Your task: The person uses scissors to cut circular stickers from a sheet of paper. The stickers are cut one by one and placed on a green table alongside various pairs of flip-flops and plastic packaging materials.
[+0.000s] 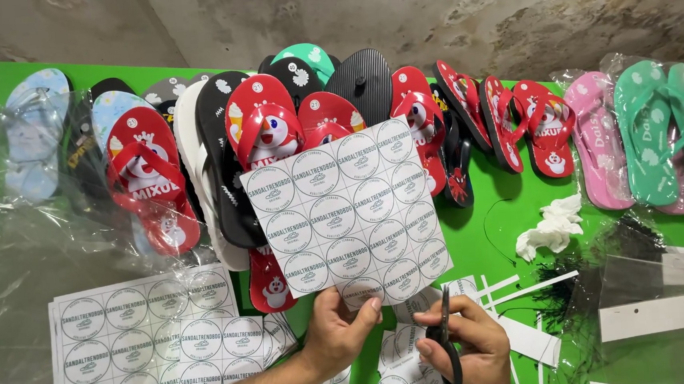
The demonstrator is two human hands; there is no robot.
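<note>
My left hand (337,333) holds up a white sheet of round printed stickers (348,216) by its bottom edge, above the green table (488,222). My right hand (465,348) grips black scissors (446,337), blades pointing up toward the sheet's lower edge. Cut pieces of sticker sheet (395,373) lie under both hands. Behind the raised sheet stand several red flip-flops with a cartoon print (265,129).
More sticker sheets (144,342) lie at the lower left under clear plastic bags (16,239). Rows of flip-flops fill the back: black, red, pink (595,138) and green (651,130). White tissue (553,229), black tag fasteners (561,277) and white card strips (659,314) lie at right.
</note>
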